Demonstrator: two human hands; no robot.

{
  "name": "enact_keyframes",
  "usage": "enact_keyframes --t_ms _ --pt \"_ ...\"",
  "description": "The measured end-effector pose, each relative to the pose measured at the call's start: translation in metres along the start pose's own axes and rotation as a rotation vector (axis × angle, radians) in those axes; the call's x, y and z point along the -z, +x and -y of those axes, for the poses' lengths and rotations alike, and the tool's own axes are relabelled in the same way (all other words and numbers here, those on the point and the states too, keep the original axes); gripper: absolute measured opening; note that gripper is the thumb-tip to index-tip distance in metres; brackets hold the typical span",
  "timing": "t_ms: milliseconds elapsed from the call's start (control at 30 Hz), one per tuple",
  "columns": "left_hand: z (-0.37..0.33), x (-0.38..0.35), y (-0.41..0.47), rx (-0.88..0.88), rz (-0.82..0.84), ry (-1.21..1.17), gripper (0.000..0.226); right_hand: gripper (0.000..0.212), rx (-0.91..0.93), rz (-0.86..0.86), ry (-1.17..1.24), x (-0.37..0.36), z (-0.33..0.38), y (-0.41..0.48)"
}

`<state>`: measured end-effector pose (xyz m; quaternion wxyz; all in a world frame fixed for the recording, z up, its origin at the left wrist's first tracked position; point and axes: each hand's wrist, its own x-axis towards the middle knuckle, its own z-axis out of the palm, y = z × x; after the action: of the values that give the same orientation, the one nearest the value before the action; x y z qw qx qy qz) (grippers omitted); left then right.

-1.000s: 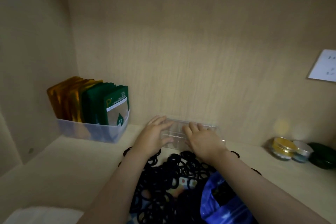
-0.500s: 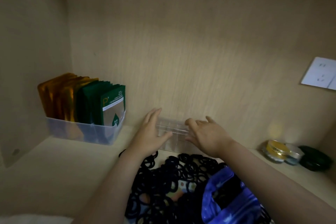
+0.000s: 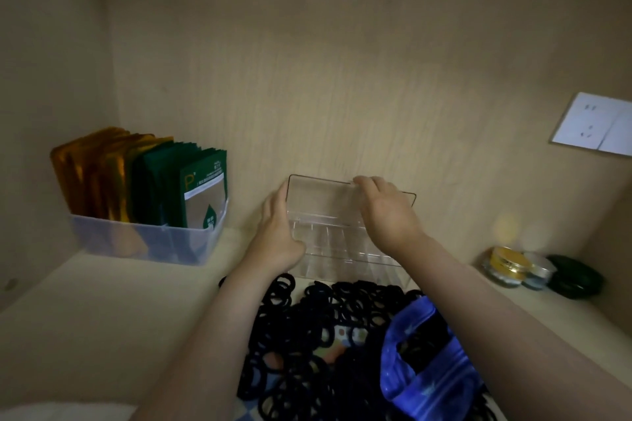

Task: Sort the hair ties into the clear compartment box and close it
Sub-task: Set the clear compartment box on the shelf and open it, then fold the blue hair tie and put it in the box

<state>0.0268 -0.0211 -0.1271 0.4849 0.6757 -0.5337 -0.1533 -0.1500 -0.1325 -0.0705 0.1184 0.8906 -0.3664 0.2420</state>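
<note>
A: Start at the far left. What stands there?

B: A translucent plastic bin (image 3: 143, 243) on the pale shelf (image 3: 102, 314), close to the left wall. It holds upright sachets, gold ones (image 3: 92, 174) on the left and green ones (image 3: 191, 184) on the right.

A: And next to that?

B: The left hand (image 3: 277, 229), well apart from the bin. Its palm and fingers lie flat against the left end of the clear compartment box (image 3: 338, 243), thumb at the front edge, so it is bracing the box more than gripping it.

A: Where is the box itself?

B: At the back of the shelf, by the rear panel, between the two hands. Its lid (image 3: 321, 195) stands raised, tilted toward the rear panel. The compartments look empty, though the plastic is hard to read in the dim light.

A: The right hand?

B: The right hand (image 3: 386, 215) rests over the right part of the lid, fingertips curled on its top edge, holding it up.

A: The ties?

B: A heap of black hair ties (image 3: 307, 328) lies in front of the box, touching its front wall. A blue bag (image 3: 424, 372) sits on the heap's right side, mouth open.

A: Farther right?

B: Three small jars near the back: gold-lidded (image 3: 506, 265), silvery (image 3: 538, 270), dark green (image 3: 574, 277). A white wall socket (image 3: 595, 128) is fixed above them.
</note>
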Motion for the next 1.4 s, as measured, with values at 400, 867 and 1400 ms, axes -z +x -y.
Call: enact_keyframes --t_ms 400,867,1400 --pt "-0.015 0.009 0.005 0.083 0.187 0.331 0.062 0.051 -0.020 -0.020 0.168 -0.031 0.002 -0.026" --pt "-0.067 0.004 0.001 -0.188 0.102 0.574 0.042 0.011 0.019 0.376 0.477 0.033 -0.008 -0.048" --pt "-0.120 -0.062 -0.049 -0.057 0.791 0.774 0.029 0.024 -0.005 0.880 0.267 0.050 -0.030 -0.070"
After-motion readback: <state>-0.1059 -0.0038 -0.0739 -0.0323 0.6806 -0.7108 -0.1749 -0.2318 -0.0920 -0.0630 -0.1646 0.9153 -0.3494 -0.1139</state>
